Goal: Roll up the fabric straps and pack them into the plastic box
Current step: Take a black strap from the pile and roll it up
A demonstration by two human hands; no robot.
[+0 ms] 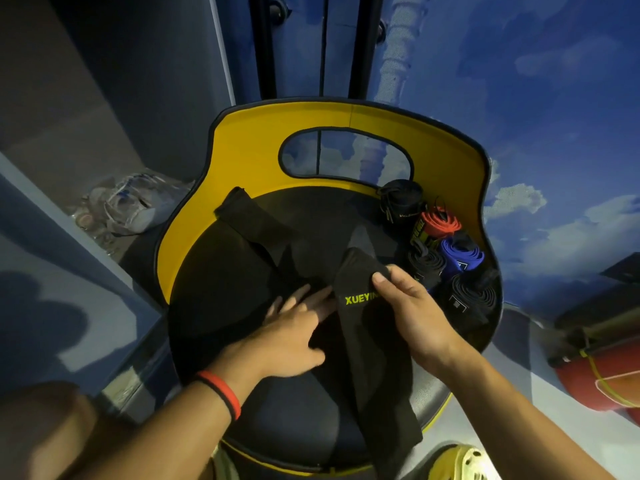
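Note:
A long black fabric strap (367, 341) with green "XUEYIN" lettering lies across the black seat of a yellow chair (249, 150). My right hand (412, 306) pinches its folded upper part between thumb and fingers. My left hand (294, 327) lies flat with spread fingers on the black fabric just left of the lettering. A second black piece (249, 223) stretches toward the seat's back left. Several rolled straps sit at the seat's right edge: a black one (401, 206), a red one (441, 221), a blue one (462, 256) and further black ones (471, 296). No plastic box is in view.
The chair's yellow backrest curves round the far side of the seat. A clear plastic bag (135, 209) lies on the floor at the left by a dark wall. A red cylinder (595, 379) lies at the right. A yellow shoe (460, 462) shows at the bottom.

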